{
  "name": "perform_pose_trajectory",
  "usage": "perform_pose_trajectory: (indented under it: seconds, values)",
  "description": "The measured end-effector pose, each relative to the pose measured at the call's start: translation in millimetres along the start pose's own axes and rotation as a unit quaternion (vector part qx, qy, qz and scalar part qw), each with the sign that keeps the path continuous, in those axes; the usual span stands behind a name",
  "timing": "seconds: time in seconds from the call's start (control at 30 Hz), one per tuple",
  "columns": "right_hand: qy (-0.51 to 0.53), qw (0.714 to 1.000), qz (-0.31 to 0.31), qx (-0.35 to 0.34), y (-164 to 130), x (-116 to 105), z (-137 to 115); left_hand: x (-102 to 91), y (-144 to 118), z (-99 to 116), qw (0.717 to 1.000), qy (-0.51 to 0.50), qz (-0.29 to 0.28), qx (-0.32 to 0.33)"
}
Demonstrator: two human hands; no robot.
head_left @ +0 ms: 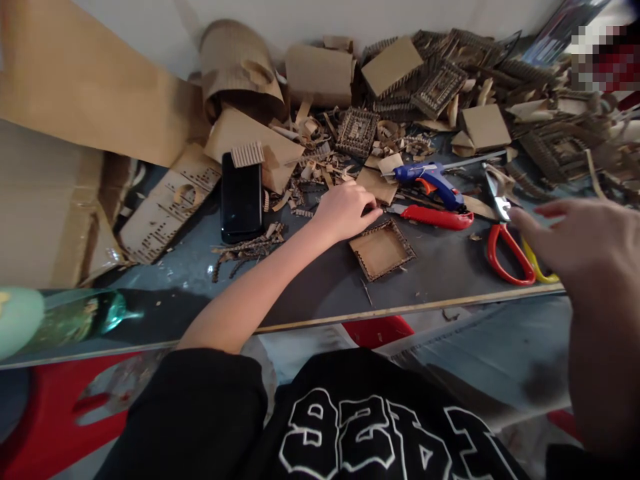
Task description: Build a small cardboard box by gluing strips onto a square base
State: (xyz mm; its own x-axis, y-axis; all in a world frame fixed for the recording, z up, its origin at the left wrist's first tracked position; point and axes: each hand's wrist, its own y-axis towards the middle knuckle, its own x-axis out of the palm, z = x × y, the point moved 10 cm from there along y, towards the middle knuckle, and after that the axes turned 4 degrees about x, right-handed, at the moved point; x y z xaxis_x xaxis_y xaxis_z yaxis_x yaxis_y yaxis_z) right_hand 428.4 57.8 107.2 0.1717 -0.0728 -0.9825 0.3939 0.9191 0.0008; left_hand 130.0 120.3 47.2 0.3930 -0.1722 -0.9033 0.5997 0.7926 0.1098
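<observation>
My left hand (345, 210) rests low over the table, just behind a small shallow cardboard tray (383, 250) with corrugated walls. Its fingers are loosely bent, the thumb stands apart from them, and nothing shows between them; the fingertips are partly hidden. The red-handled utility knife (437, 217) lies just right of the thumb. My right hand (590, 243), somewhat blurred, is above the table's right side with fingers apart and nothing visible in it. Beneath and beside it lie scissors (510, 257) with one red and one yellow handle, the yellow one partly covered.
A blue glue gun (430, 177) lies behind the knife. Left of my arm are a black phone (242, 200) and corrugated strips (250, 247). Cardboard scraps (320, 167) and a cardboard cylinder (240, 67) fill the back. A green bottle (75, 317) lies near the front left edge.
</observation>
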Motion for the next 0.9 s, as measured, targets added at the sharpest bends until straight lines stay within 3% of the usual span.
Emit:
perform_pose_trajectory:
  seconds: [0.03, 0.17, 0.3, 0.37, 0.47, 0.6, 0.67, 0.8, 0.83, 0.9]
  values:
    - [0.034, 0.999, 0.005, 0.016, 1.4, -7.8, -10.3, 0.8, -0.8, -1.7, 1.000, -0.004, -0.005, -0.007]
    - [0.183, 0.980, -0.038, -0.068, 9.9, -19.0, -89.6, -6.5, -6.0, -4.7, 1.000, 0.017, 0.004, -0.011]
    - [0.109, 0.983, -0.092, -0.117, 22.6, -5.2, -139.7, -31.7, -26.1, -12.8, 0.996, 0.014, 0.082, -0.016]
    - [0.097, 0.982, -0.105, -0.121, 27.6, 0.1, -147.1, -37.9, -42.3, -18.7, 0.995, 0.007, 0.101, -0.023]
    - [0.147, 0.981, -0.076, -0.097, 32.7, -4.2, -142.3, -41.1, -69.6, -16.4, 0.992, 0.004, 0.127, -0.017]
    - [0.242, 0.969, 0.002, -0.054, 27.8, -20.5, -125.3, -43.4, -100.0, 20.9, 0.985, -0.024, 0.167, 0.046]
    - [0.252, 0.963, 0.033, -0.093, 18.2, -29.8, -128.9, -34.5, -105.4, 48.6, 0.988, -0.024, 0.126, 0.088]
    - [0.205, 0.965, 0.032, -0.161, 1.2, -32.8, -141.9, 3.5, -106.9, 89.6, 0.987, -0.019, -0.040, 0.152]
    - [0.197, 0.967, 0.029, -0.157, 0.7, -31.6, -142.1, 8.4, -107.7, 95.4, 0.984, -0.007, -0.046, 0.172]
    - [0.214, 0.965, 0.001, -0.154, 2.7, -25.3, -144.1, 4.1, -111.9, 105.7, 0.971, 0.039, 0.028, 0.235]
